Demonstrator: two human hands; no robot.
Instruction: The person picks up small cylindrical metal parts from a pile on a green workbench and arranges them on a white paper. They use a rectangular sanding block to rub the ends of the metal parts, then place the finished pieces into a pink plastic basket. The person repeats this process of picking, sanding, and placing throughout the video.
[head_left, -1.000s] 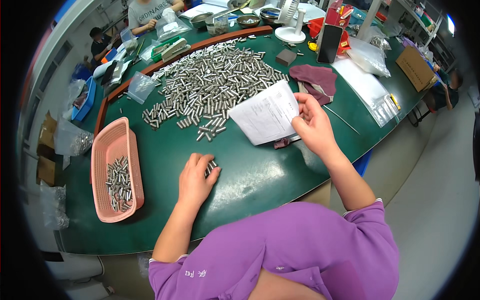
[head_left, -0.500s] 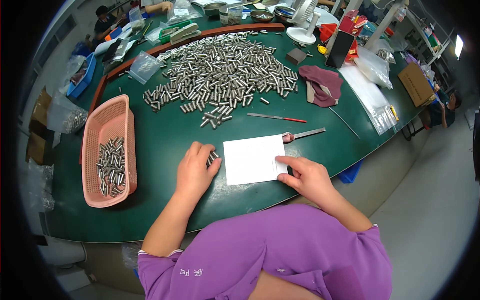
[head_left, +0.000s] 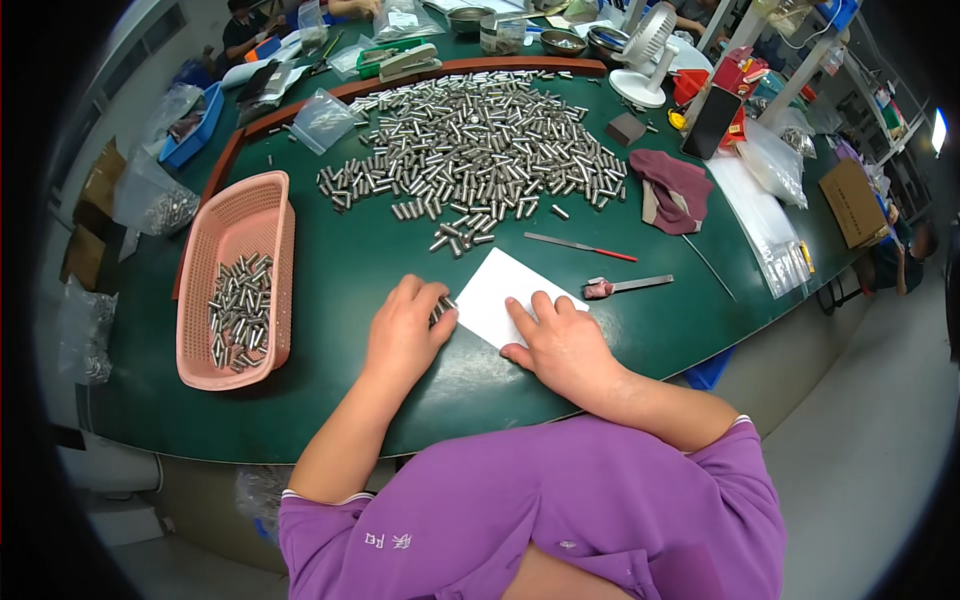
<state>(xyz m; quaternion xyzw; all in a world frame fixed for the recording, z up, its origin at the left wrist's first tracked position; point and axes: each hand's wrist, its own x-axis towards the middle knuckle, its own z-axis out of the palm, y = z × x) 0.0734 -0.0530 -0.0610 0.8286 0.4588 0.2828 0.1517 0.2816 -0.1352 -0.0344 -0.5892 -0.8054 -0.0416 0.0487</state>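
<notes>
Left hand (head_left: 405, 335) cups, seemingly, a few metal pins (head_left: 440, 308); right hand (head_left: 560, 345) lies with fingers spread on white paper (head_left: 505, 295); pink basket (head_left: 245, 225) barely filled, big pile (head_left: 470, 150) remains on the worktop

Green worktable (head_left: 330, 270), grey floor (head_left: 860, 440)

**Both hands down flat, forearms angled inward**

Two bare forearms rise from the lower edge, out of short purple sleeves, and converge toward the middle. The left hand (head_left: 405, 328) lies palm down, fingers curled loosely together and pointing up and to the right, its grip closed over something small. The right hand (head_left: 562, 342) rests palm down just beside it, fingers spread and pressed flat, wrist bent, elbow tucked close to the body.
</notes>
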